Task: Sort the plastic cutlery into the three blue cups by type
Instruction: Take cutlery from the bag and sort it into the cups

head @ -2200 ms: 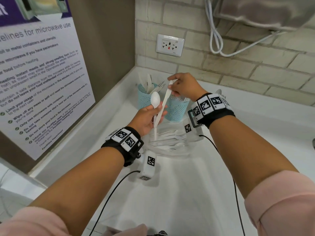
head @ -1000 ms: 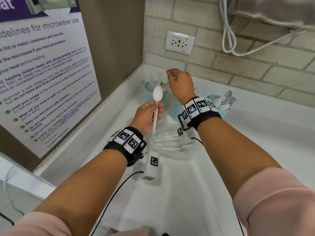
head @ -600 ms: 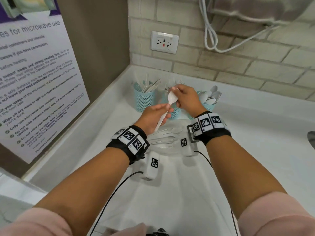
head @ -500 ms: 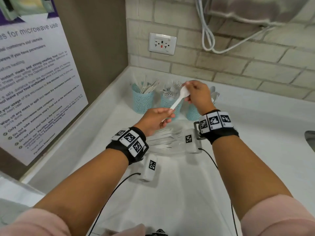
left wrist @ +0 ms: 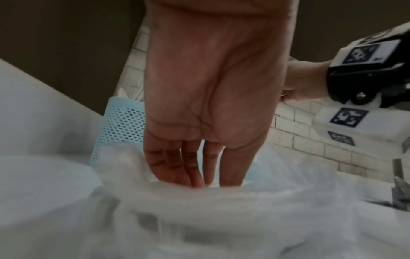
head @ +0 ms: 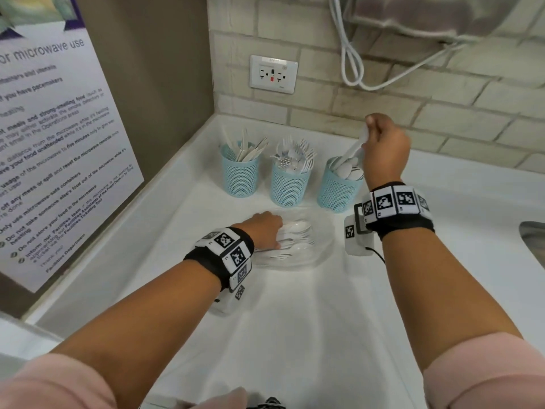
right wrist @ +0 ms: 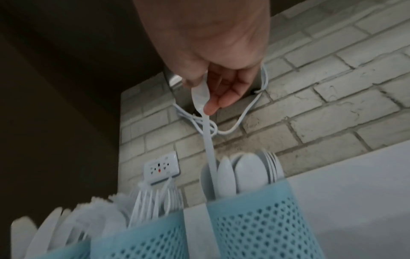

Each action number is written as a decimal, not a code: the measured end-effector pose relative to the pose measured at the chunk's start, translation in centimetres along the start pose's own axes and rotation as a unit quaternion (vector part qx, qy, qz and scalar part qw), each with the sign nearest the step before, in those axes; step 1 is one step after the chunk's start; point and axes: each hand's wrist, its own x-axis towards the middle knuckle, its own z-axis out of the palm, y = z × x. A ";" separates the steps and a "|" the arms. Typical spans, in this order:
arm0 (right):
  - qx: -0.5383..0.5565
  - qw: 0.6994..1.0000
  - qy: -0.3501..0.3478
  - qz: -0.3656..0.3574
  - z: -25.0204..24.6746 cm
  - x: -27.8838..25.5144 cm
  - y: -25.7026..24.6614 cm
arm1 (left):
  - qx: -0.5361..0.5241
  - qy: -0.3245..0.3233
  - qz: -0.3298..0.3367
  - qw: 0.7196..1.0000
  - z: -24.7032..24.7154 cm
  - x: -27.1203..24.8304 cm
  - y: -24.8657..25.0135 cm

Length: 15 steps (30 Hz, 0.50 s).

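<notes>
Counter: white worktop (head: pixel 295 320) in a corner, brick wall (head: pixel 442 119) behind, a microwave poster (head: pixel 53 143) on the left.
Cups: three blue mesh cups in a row; left cup (head: pixel 240 175) holds knives, middle cup (head: pixel 288 184) forks, right cup (head: pixel 338 190) spoons.
Right hand (head: pixel 385 146): above the right cup, fingers pinching the bowl of a white spoon (right wrist: pixel 205 126), its handle down inside that cup.
Left hand (head: pixel 262 230): fingers straight and close together, tips in the cutlery pile (head: pixel 295 239) inside a clear bowl (head: pixel 321 255) in front of the cups.

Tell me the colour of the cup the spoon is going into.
Light blue mesh cup, clearest in the right wrist view.
</notes>
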 end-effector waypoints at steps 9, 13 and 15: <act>-0.235 0.956 -0.174 0.016 3.3 -3.1 1.7 | 0.013 0.038 0.008 0.999 0.4 0.1 -0.1; -0.264 0.946 -0.188 0.007 3.2 -3.2 1.3 | 0.019 0.054 0.021 0.998 0.7 0.2 -0.4; -0.269 0.940 -0.207 0.019 3.0 -3.3 0.8 | 0.022 0.056 0.031 0.998 0.9 0.2 -0.4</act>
